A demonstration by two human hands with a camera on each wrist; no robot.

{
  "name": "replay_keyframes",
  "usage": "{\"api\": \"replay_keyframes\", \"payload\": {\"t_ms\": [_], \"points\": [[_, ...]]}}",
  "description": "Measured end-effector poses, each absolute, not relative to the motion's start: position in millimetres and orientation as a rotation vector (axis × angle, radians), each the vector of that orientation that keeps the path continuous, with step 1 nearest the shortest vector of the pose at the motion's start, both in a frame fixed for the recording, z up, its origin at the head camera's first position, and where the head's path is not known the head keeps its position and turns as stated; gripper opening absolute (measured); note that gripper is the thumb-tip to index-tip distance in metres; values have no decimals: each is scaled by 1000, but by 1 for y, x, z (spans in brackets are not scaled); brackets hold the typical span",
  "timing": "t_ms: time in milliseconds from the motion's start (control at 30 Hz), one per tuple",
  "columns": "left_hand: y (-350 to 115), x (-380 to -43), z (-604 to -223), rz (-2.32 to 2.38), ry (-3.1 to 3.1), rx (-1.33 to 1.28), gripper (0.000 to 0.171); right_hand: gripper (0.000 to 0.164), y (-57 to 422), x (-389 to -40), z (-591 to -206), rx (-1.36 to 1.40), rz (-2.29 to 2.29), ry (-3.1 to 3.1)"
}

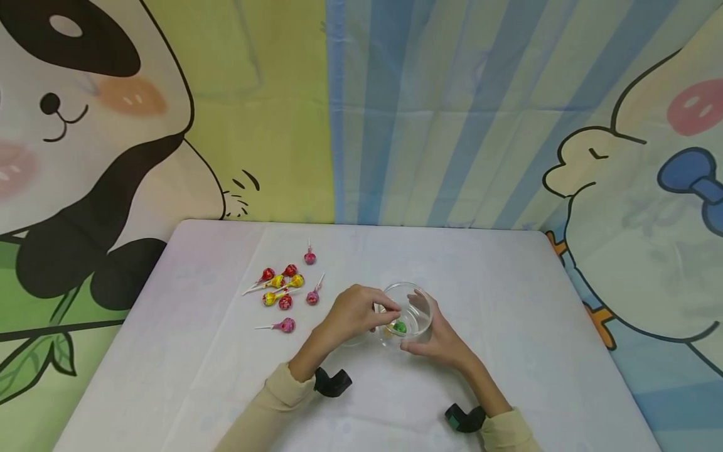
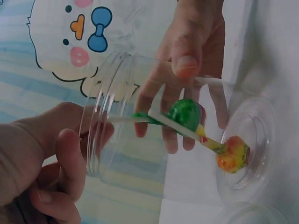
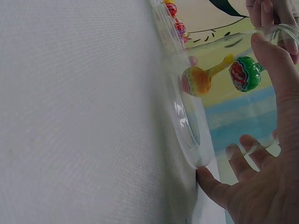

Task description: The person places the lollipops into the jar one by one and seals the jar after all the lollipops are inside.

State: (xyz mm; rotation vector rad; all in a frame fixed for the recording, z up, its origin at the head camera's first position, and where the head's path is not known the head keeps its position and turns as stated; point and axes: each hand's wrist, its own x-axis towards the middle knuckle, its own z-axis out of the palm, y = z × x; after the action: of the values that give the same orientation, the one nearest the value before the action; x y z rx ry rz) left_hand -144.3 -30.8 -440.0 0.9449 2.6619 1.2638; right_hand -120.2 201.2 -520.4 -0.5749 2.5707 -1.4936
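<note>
A clear round jar (image 1: 419,319) stands on the white table, its mouth facing up. My right hand (image 1: 446,339) holds the jar's side, thumb and fingers spread around it. At the rim, my left hand (image 1: 354,314) pinches the white stick of a green lollipop (image 2: 184,115), whose wrapped head hangs inside the jar. Lower down, a yellow-orange lollipop (image 2: 233,154) rests head-down on the jar's bottom, its stick leaning up across the green one in the left wrist view.
Left of the jar lie several loose lollipops: yellow ones (image 1: 268,299), red ones (image 1: 285,302) and pink-purple ones (image 1: 287,325). A clear round lid (image 2: 254,215) sits on the table (image 1: 486,282) close beside the jar. A printed cloth backdrop (image 1: 429,113) hangs behind.
</note>
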Motion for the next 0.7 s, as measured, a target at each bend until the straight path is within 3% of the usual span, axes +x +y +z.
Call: {"api": "replay_keyframes", "payload": {"t_ms": [367, 700], "points": [[-14, -151, -439, 1200, 2732, 742, 14, 110, 201, -119, -520, -563, -1508, 2538], [-3, -157, -435, 876, 2962, 808, 15, 110, 203, -120, -520, -575, -1517, 2557]]}}
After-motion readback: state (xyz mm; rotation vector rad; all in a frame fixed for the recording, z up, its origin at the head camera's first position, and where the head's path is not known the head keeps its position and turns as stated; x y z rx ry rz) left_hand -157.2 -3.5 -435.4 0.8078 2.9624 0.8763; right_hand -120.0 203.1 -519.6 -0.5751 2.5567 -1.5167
